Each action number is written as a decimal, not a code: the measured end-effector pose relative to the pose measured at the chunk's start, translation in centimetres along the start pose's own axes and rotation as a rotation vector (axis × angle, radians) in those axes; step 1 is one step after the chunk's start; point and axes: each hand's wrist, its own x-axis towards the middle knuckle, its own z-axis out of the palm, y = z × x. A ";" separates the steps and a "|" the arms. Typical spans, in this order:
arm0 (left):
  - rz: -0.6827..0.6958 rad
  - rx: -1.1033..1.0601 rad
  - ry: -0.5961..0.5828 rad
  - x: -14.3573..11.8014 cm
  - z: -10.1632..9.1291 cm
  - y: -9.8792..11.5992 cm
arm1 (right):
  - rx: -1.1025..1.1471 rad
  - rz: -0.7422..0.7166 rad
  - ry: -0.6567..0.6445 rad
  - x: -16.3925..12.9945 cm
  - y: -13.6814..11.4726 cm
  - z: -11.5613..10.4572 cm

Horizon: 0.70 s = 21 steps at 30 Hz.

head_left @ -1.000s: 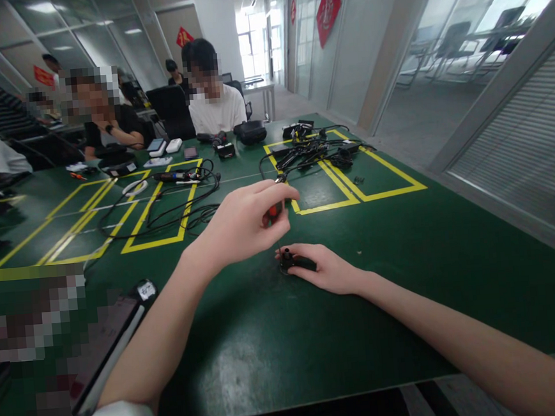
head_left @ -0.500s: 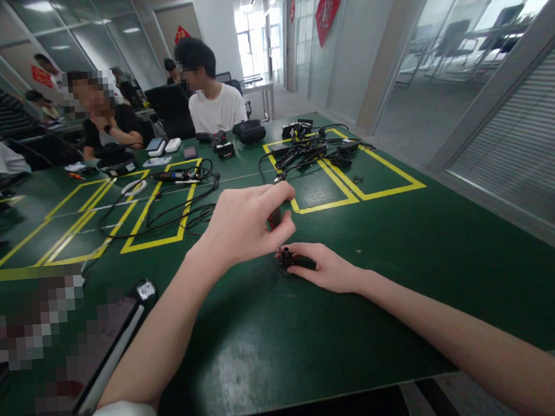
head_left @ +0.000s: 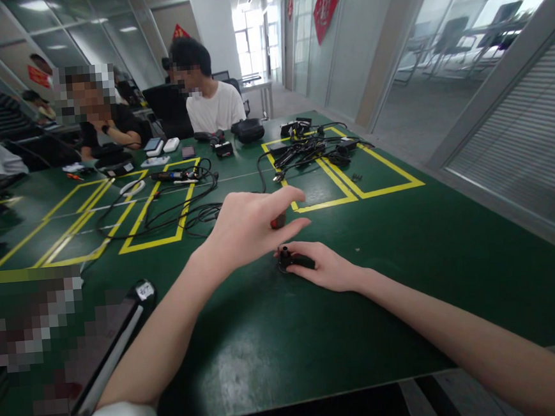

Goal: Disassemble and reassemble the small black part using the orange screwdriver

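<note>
My left hand [head_left: 247, 226] is raised above the table, palm turned to the right, with thumb and index finger spread apart. Behind them a small red-and-black object [head_left: 278, 221] shows against the palm; its kind cannot be made out, and the other fingers are hidden. Just below, my right hand [head_left: 327, 265] rests at the table and grips a black object [head_left: 302, 261] with a short upright round stub at its left end. The two hands are close together but apart.
On the green table [head_left: 249, 338], a heap of black cables and adapters [head_left: 306, 151] lies within yellow tape outlines. A corded black tool [head_left: 174, 176] and its cable lie left. Near my left forearm is a dark flat device [head_left: 136, 302]. People sit across the table.
My left thumb and index finger have spread wider and reach slightly further right. The red part behind them shows more clearly. My right hand has kept its hold on the black object.
</note>
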 end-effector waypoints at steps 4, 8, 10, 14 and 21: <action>-0.010 0.020 -0.007 0.1 -0.2 0.3 | 0.005 0.005 -0.008 0.0 -0.1 0.0; 0.015 -0.069 -0.002 0.2 -0.3 0.4 | 0.016 -0.003 -0.001 0.0 -0.1 -0.1; 0.027 -0.067 -0.001 0.2 -0.1 0.2 | 0.013 -0.003 0.001 0.0 -0.2 -0.1; 0.031 -0.041 -0.016 0.1 0.3 0.0 | 0.029 0.011 -0.004 -0.1 -0.2 -0.1; 0.070 -0.036 -0.093 0.4 -0.6 0.6 | -0.008 0.025 -0.001 -0.2 0.0 -0.1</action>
